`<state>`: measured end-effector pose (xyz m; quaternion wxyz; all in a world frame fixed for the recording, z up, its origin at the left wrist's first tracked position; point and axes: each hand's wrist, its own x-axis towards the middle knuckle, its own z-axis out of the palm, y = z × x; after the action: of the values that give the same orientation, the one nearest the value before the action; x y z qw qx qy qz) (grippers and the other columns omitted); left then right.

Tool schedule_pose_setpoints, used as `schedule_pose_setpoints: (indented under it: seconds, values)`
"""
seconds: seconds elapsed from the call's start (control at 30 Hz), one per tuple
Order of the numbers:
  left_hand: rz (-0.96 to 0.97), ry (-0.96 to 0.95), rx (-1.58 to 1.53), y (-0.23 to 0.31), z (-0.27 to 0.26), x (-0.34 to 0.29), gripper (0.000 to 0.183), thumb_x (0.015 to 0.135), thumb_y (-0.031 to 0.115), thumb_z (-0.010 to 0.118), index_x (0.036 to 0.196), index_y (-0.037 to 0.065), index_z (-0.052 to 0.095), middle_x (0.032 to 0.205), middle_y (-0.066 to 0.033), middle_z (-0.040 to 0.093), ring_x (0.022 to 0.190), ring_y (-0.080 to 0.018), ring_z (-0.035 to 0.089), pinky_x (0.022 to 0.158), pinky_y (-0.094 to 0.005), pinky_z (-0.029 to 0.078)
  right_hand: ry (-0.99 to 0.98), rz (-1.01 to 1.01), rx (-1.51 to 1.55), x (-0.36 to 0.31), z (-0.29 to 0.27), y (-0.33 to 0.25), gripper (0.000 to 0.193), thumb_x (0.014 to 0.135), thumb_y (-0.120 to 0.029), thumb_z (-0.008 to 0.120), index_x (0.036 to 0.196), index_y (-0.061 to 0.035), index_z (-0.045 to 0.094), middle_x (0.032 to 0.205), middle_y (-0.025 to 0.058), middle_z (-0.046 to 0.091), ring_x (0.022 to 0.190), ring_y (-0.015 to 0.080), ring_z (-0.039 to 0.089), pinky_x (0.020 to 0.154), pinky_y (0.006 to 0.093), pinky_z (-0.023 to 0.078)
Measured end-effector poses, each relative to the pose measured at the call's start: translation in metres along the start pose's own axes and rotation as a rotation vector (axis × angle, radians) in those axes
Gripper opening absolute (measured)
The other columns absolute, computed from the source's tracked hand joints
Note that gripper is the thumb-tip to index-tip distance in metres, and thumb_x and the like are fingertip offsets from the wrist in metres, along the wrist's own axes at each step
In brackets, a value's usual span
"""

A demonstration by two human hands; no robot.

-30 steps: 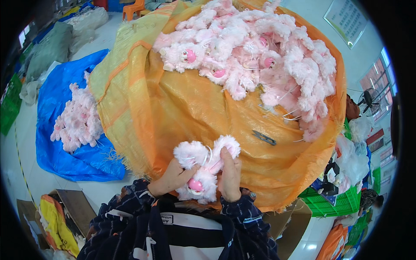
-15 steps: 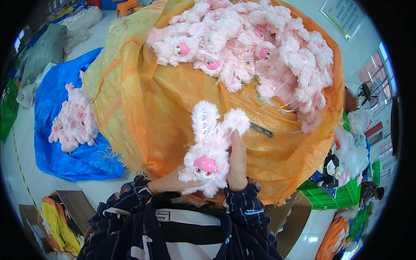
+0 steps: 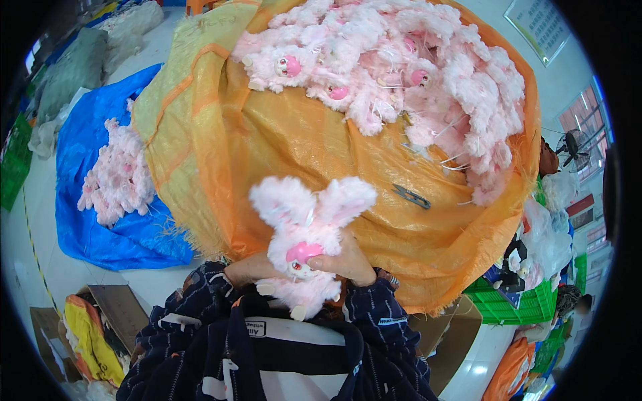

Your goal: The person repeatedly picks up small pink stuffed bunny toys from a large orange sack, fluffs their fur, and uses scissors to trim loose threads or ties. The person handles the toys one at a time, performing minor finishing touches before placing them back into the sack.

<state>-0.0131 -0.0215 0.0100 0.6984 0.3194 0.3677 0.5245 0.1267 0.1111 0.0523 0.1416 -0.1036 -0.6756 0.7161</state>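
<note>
A pale pink plush bunny [image 3: 304, 230] with a shiny pink-topped face is held upright before my chest, its two long ears spread apart. My right hand [image 3: 351, 259] grips it from the right, with the thumb lying across the lower part of the face. From the left, my left hand [image 3: 251, 269] holds the body; its fingers are hidden behind the fur. Thread snips [image 3: 411, 196] lie on the orange woven sheet [image 3: 294, 147] to the right of the bunny. Beyond is a large heap of similar pink plush bunnies [image 3: 374, 60], some with white strings trailing.
At left, a blue sheet [image 3: 73, 220] on the floor bears a smaller pile of pink plush [image 3: 119, 174]. Cardboard boxes [image 3: 117, 311] stand by my left side. A green crate [image 3: 515, 301] with plastic bags is at the right, near a fan [image 3: 570, 147].
The bunny has been drawn nearer and its ears now stand apart. My right hand has moved from an ear down to the face. The snips stay on the sheet.
</note>
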Motion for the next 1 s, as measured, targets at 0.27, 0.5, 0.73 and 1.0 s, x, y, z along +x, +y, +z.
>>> schedule_pose_setpoints:
  seconds: [0.27,0.5,0.73,1.0]
  values:
    - [-0.071,0.219,-0.048,0.027,0.007,-0.001,0.049,0.081,0.015,0.057,0.124,0.0,0.039,0.117,-0.0094,0.051,0.103,-0.018,0.053,0.09,-0.0305,0.042,0.198,-0.052,-0.088,0.016,-0.01,-0.013,0.052,0.077,-0.011,0.065,0.121,0.0022,0.042,0.104,0.0081,0.056,0.094,0.0116,0.051,0.081,0.0271,0.044]
    - [0.105,0.287,-0.173,0.037,0.005,0.002,0.046,0.083,0.015,0.055,0.123,0.0,0.04,0.116,-0.0101,0.052,0.104,-0.0178,0.053,0.089,-0.0307,0.043,0.23,-0.255,-0.672,-0.007,-0.007,-0.027,0.023,0.078,-0.005,0.06,0.1,0.0027,0.057,0.076,0.0126,0.057,0.068,0.0152,0.056,0.06,0.0246,0.046]
    - [0.274,0.392,0.22,0.016,-0.004,0.015,0.038,0.082,0.012,0.059,0.117,0.002,0.047,0.108,-0.0076,0.055,0.096,-0.0133,0.053,0.083,-0.0274,0.044,0.473,-0.196,-0.408,-0.004,0.011,0.001,0.013,0.082,-0.004,0.055,0.093,0.0037,0.057,0.066,0.0072,0.057,0.058,0.0117,0.054,0.054,0.0228,0.044]
    - [0.346,0.463,0.245,0.016,-0.01,0.013,0.037,0.081,0.011,0.059,0.115,0.001,0.048,0.108,-0.0062,0.055,0.097,-0.014,0.051,0.082,-0.0293,0.044,0.393,0.038,0.288,0.004,0.005,0.009,0.025,0.084,-0.006,0.053,0.107,0.0024,0.052,0.072,0.0039,0.056,0.065,0.0099,0.054,0.058,0.0208,0.044]
